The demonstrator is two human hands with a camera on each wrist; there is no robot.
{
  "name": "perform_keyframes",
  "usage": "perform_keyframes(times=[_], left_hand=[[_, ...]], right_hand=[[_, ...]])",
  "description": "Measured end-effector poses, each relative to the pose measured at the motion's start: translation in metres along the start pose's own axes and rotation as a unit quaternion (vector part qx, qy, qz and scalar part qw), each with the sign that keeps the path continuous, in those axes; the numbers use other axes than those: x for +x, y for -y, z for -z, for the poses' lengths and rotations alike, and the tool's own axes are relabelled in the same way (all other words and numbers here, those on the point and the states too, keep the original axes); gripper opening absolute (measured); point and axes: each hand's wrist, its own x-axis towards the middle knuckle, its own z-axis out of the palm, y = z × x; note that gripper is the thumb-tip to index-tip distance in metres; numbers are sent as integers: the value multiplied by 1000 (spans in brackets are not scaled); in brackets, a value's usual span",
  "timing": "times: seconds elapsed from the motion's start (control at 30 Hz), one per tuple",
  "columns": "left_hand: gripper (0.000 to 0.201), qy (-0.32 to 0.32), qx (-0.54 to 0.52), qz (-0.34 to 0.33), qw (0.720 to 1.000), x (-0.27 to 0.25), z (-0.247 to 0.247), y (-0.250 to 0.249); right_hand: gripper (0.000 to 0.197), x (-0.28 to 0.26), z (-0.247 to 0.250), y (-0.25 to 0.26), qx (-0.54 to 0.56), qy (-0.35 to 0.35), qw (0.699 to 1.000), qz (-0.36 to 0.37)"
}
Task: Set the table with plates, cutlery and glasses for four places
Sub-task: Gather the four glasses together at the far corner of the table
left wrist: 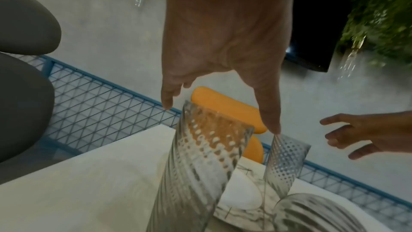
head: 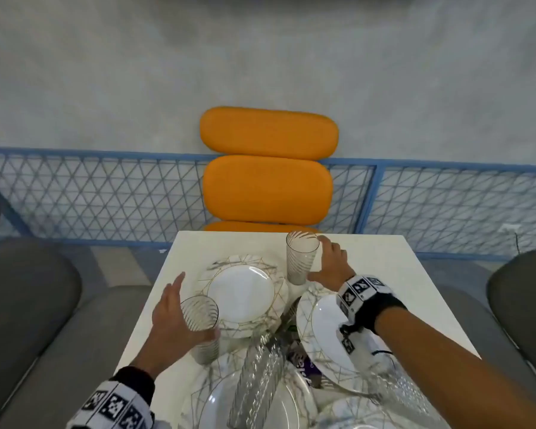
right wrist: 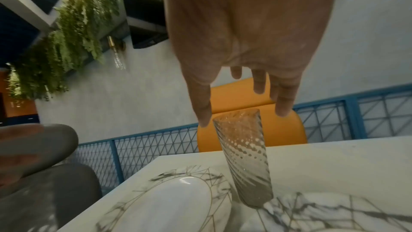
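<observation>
Both hands' fingers released beside glasses [head: 302,258] (upright); plates [head: 243,294] crowd table [head: 384,274]

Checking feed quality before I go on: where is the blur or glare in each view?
Head view: sharp at the far glass, smeared along the bottom edge over the stacked plates. Left wrist view: hanging plants streaked, near glass soft. Right wrist view: left hand a blur, small glare on the white plate.
</observation>
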Motion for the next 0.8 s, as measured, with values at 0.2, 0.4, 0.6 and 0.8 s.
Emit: perform_keyframes(times=[0.2, 0.4, 0.6, 0.8], left_hand=[[131, -14, -14, 81, 997, 9, -27, 14], [110, -89, 21, 74, 993, 17, -15, -15], [116, -99, 17, -36, 994, 71, -16, -136], [107, 47, -105, -95, 989, 148, -135, -251]], right_hand=[[108, 61, -19, -6, 70, 21, 996, -58], [112, 101, -35, -28, 157, 56, 985, -38], [96, 117, -1, -76, 312, -15, 950, -7], [90, 129, 77, -172, 356, -118, 926, -39]])
